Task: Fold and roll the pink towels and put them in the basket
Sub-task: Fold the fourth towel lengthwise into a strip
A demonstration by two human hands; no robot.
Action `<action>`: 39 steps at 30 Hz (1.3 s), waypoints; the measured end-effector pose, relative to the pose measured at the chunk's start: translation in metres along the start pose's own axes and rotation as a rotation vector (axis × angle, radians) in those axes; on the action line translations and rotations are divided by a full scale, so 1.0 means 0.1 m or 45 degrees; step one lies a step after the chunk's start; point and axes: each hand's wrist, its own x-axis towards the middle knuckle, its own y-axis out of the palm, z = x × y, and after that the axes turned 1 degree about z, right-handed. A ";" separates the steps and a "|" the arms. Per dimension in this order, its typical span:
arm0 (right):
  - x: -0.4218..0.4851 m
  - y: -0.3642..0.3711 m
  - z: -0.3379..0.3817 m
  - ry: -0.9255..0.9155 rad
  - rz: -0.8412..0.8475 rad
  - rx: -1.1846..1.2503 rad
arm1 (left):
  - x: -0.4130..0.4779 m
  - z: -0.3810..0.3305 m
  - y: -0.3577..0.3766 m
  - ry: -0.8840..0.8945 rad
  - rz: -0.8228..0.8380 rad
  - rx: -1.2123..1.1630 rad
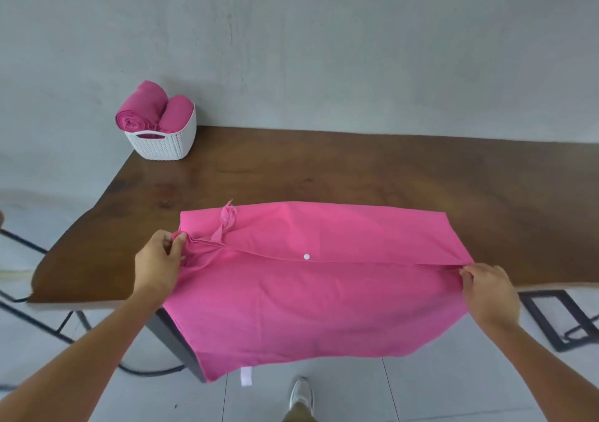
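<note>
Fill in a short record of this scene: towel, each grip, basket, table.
towel: pink, spread out, near part hanging over the table edge
left grip: pinches the towel's left end
right grip: pinches the towel's right end
basket: white, far left corner, holds two rolled towels
table: brown wood

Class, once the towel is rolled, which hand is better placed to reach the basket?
Probably the left hand: the basket stands at the table's far left corner, the right hand across the towel.
</note>
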 end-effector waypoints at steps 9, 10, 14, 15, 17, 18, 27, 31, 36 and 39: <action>-1.00 -0.32 -0.01 -0.094 0.126 -0.199 | -0.59 0.38 -0.47 0.089 0.038 0.097; -1.10 -0.33 -0.02 -0.094 0.157 -0.206 | -0.63 0.41 -0.50 0.084 0.044 0.091; -1.31 -0.40 -0.08 -0.133 0.195 -0.211 | -0.80 0.54 -0.64 0.101 0.057 0.125; -1.30 -0.45 -0.09 -0.144 0.189 -0.193 | -0.81 0.56 -0.68 0.100 0.039 0.135; -1.27 -0.54 -0.09 -0.198 0.191 -0.179 | -0.82 0.59 -0.74 0.078 -0.016 0.137; -1.25 -0.56 -0.07 -0.222 0.202 -0.171 | -0.81 0.59 -0.77 0.068 -0.043 0.142; -1.05 -0.74 0.14 -0.032 0.217 -0.002 | -0.95 0.65 -0.93 -0.029 -0.080 0.062; -1.00 -0.77 0.12 0.062 0.249 0.064 | -1.03 0.59 -0.90 -0.038 -0.079 -0.012; -1.00 -0.87 0.26 0.237 0.294 0.255 | -1.03 0.55 -0.92 -0.099 -0.104 -0.159; -1.00 -0.88 0.34 0.315 0.298 0.384 | -1.03 0.55 -0.94 -0.148 -0.126 -0.235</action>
